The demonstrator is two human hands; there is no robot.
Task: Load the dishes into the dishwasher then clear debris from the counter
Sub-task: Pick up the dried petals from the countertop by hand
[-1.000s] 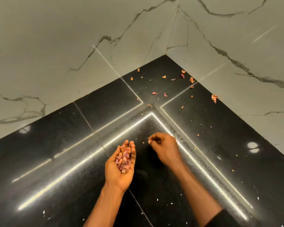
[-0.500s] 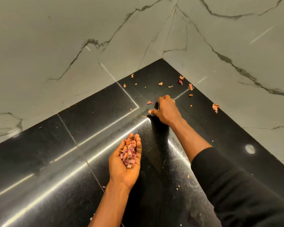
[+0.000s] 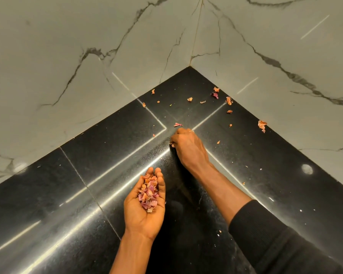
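Note:
Dry pink and orange onion skin scraps lie scattered on the black counter (image 3: 107,139) toward its back corner. One pink scrap (image 3: 178,124) lies just beyond my right hand (image 3: 188,149), which reaches forward with knuckles up and fingers curled. A tiny orange bit shows pinched at its thumb tip. My left hand (image 3: 139,216) hovers nearer to me, palm up and cupped, carrying a pile of skins (image 3: 149,192). Larger scraps lie by the right wall (image 3: 262,124) and near the corner (image 3: 215,94).
White marble walls (image 3: 87,46) with grey veins meet at the corner and bound the counter on the left and right. Small pale crumbs (image 3: 219,231) dot the counter near my right forearm. Light strips reflect off the polished surface.
My right hand moved from beside my left hand forward toward the corner scraps and now curls just short of a pink scrap. My left hand kept its pile and stayed cupped.

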